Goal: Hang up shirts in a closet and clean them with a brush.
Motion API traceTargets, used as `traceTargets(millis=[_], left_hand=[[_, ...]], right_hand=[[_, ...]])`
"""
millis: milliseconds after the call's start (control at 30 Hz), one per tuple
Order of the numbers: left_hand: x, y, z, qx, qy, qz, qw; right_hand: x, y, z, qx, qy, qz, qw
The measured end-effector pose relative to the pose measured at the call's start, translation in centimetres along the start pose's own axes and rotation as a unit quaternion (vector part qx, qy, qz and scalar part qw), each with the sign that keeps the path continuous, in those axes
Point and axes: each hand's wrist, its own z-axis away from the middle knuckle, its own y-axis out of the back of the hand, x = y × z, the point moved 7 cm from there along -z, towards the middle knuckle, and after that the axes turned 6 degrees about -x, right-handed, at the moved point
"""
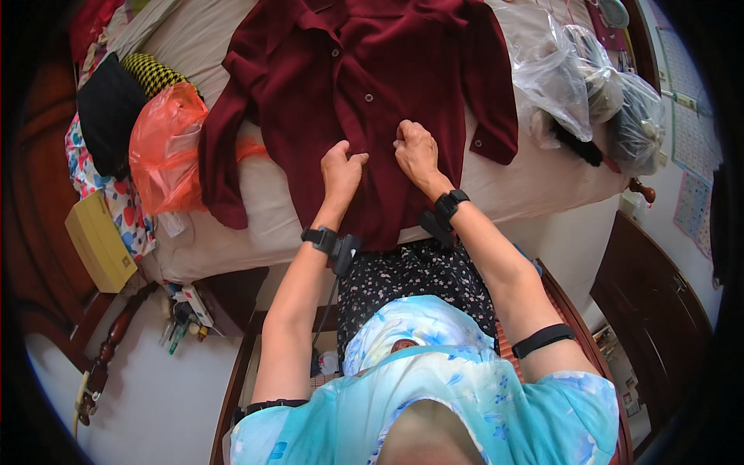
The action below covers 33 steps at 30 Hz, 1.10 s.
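A dark red button-front shirt [407, 70] lies spread on the bed, its collar away from me and its lower part hanging over the near edge towards my lap. Along its front placket are round buttons [368, 97]; one more shows on the right cuff [478, 143]. My left hand [342, 174] pinches the cloth beside the placket, between thumb and curled forefinger. A short way to the right, my right hand [416, 152] rests against the shirt front with its fingers curled in. Its fingertips are hidden, so a grip on cloth there cannot be made out.
A pale sheet [261, 203] covers the bed. An orange plastic bag [168, 151], black cloth [110, 116] and yellow box [102, 241] lie left. Filled clear plastic bags [630, 128] sit right. Black devices [346, 256] are strapped at my wrists; a cable trails from the left one.
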Motion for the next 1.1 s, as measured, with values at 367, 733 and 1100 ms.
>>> traceTargets(millis=[367, 733, 1100], left_hand=[[1.8, -0.2, 2.2, -0.082, -0.03, 0.237, 0.968], [3.5, 1.9, 2.9, 0.027, -0.13, 0.059, 0.989], [2.1, 1.2, 2.8, -0.058, -0.027, 0.225, 0.972]], right_hand=[[-3.3, -0.2, 1.5, -0.098, -0.04, -0.314, 0.943], [-6.6, 1.4, 2.5, 0.022, 0.123, -0.11, 0.986], [-4.5, 0.1, 2.1, -0.09, -0.08, -0.344, 0.931]])
